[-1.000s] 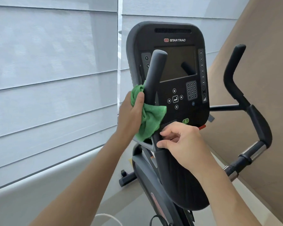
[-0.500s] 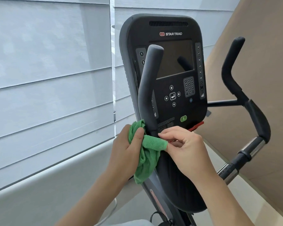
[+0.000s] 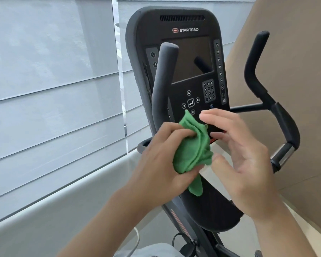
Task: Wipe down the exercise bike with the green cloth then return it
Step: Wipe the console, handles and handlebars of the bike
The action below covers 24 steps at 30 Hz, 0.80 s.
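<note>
Green cloth (image 3: 192, 145) bunched in left hand (image 3: 163, 164), fingers and thumb curled round it, in front of the exercise bike (image 3: 183, 71) console's lower edge. Cloth's long axis runs near-vertical: one corner points up toward the keypad, a tail hangs below the fist. Right hand (image 3: 243, 164) just beside it, fingers spread and loose, holding nothing. Left handlebar (image 3: 161, 86) stands upright behind.

forearms (image 3: 107, 216): bare, no sleeves | wrists: no watch or bands
</note>
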{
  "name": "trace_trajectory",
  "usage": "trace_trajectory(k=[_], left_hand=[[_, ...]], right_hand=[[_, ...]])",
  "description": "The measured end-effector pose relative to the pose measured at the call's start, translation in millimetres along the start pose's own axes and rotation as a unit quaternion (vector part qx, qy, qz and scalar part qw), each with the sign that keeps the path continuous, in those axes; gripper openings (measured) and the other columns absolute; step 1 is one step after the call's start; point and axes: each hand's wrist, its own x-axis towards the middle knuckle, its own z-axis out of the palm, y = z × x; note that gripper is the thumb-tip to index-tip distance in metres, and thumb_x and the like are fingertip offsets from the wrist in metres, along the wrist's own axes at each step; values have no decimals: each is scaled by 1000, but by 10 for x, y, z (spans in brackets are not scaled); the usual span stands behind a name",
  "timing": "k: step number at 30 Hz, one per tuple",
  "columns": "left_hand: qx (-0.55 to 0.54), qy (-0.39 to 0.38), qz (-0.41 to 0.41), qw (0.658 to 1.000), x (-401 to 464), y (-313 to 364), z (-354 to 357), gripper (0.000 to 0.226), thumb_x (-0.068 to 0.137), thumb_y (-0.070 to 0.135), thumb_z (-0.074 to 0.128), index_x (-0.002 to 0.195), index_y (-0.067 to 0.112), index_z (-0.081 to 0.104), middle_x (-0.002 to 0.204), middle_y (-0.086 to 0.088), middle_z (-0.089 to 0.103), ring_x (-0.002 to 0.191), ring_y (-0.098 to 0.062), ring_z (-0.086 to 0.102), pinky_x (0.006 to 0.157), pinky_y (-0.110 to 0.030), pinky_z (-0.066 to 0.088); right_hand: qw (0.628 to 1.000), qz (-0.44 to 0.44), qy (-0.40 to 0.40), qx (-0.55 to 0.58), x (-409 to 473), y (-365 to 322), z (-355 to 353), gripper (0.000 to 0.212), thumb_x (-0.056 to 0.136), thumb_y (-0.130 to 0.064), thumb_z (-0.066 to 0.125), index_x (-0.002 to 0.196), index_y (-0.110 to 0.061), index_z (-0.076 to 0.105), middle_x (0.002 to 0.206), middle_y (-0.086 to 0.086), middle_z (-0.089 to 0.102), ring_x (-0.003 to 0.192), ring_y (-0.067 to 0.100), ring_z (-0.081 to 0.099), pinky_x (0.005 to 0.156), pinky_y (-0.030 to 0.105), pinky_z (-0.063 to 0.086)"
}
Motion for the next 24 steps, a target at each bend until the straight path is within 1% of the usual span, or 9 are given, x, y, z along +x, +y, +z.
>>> trace_trajectory(k=[2,4,7,9,12,15,20,22,24], left_hand=[[10,-48,27,998,32,4,26,66,77,48,88,130,23,56,130,12,49,117,-12,55,95,-33,50],[18,-88,33,995,59,-28,9,72,70,56,90,124,26,53,126,15,49,114,-12,54,92,-35,50],[-13,-123,37,992,47,-140,-78,75,65,55,94,122,27,55,130,15,48,120,-12,54,94,-35,50],[-27,-128,32,991,5,-232,-141,77,62,53,96,124,28,59,136,13,47,127,-12,52,99,-33,49],[-11,-115,31,993,-87,-321,-163,83,58,57,97,126,27,61,142,12,45,134,-12,50,104,-31,48],[28,-92,58,994,-184,-390,-184,84,62,57,94,132,26,60,143,11,45,135,-13,47,106,-35,47],[-4,-85,47,995,-297,-516,-319,82,68,49,94,137,32,54,136,14,47,125,-12,53,97,-25,48],[-40,-85,47,994,-329,-504,-301,79,70,41,94,136,33,52,133,15,49,120,-13,57,91,-23,50],[-74,-81,65,992,-330,-478,-252,73,73,33,93,135,28,54,131,12,53,117,-16,59,88,-26,53]], right_hand=[[1000,13,-3,-15,-52,12,-56,63,80,12,53,137,-13,62,144,1,58,140,32,52,111,45,48],[999,35,-13,-37,-111,27,-63,58,83,8,57,135,-16,64,142,-1,59,140,28,52,111,37,47],[995,84,-36,-39,-191,23,45,46,93,-4,71,135,-20,64,140,-6,60,138,22,53,106,21,45],[991,118,-44,-45,-217,18,175,49,91,-15,80,136,-25,62,138,-10,60,134,17,55,102,17,45],[985,151,-33,-73,-245,79,358,55,87,-22,84,135,-30,60,134,-13,59,129,12,58,100,20,48],[982,148,-20,-113,-257,130,453,53,84,-15,85,131,-28,64,131,-14,57,127,12,59,100,23,50],[978,163,7,-131,-301,77,433,41,84,-2,80,116,-24,72,119,-11,60,116,14,63,88,17,50],[973,193,28,-119,-378,42,367,40,84,4,76,111,-26,71,113,-11,63,111,18,64,82,30,57],[966,235,55,-98,-494,13,305,41,85,7,73,107,-28,70,108,-8,64,105,20,65,81,43,59]])
